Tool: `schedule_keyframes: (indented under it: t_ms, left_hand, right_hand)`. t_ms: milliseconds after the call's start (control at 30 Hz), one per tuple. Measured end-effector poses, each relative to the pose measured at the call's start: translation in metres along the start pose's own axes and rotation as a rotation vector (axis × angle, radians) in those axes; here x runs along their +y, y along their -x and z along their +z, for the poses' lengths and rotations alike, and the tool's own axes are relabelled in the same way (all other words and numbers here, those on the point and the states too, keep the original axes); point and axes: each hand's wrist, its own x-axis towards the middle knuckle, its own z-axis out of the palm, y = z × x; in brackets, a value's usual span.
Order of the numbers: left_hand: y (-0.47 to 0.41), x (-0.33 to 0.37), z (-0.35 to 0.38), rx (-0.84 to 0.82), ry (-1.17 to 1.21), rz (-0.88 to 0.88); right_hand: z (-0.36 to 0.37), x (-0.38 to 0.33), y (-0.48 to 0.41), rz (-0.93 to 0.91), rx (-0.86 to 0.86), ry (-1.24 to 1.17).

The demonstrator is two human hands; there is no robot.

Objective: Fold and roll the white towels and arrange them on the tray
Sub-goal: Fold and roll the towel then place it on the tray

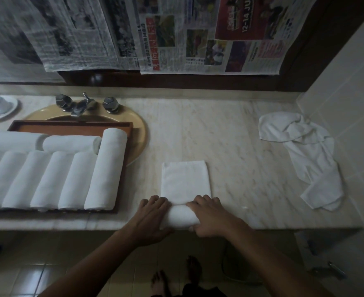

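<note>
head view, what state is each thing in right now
towel on the counter: folded flat, near end rolled
left hand: holds the roll's left end
right hand: holds the roll's right end
tray: across the sink, mostly filled
rolled towels: rolled, lying on the tray
loose towels: crumpled, unfolded
tap: no water running

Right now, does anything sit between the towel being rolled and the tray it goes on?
Nothing visible: the counter between the half-rolled towel and the tray is bare. The rolled towels already fill the tray's near part and right side; only a strip along its far wall looks free.
</note>
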Motion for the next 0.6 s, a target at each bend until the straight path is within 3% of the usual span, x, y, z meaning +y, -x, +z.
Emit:
schedule_keyframes:
  t_ms: [67, 233, 433, 600]
  left_hand:
    - [-0.005, -0.002, -0.003, -0.031, -0.012, -0.008]
    - [-0.018, -0.004, -0.009, -0.106, -0.046, -0.046]
    - [-0.024, -0.006, -0.012, -0.164, 0.025, -0.11]
    - [-0.022, -0.005, -0.015, -0.111, 0.141, -0.194]
  right_hand:
    - [0.002, -0.005, 0.005, 0.02, 0.053, 0.017]
    - [0.029, -0.032, 0.027, 0.005, 0.458, 0.018]
    - [0.06, -0.04, 0.025, 0.055, 0.41, 0.049]
    - [0.051, -0.034, 0.014, 0.063, 0.416, 0.083]
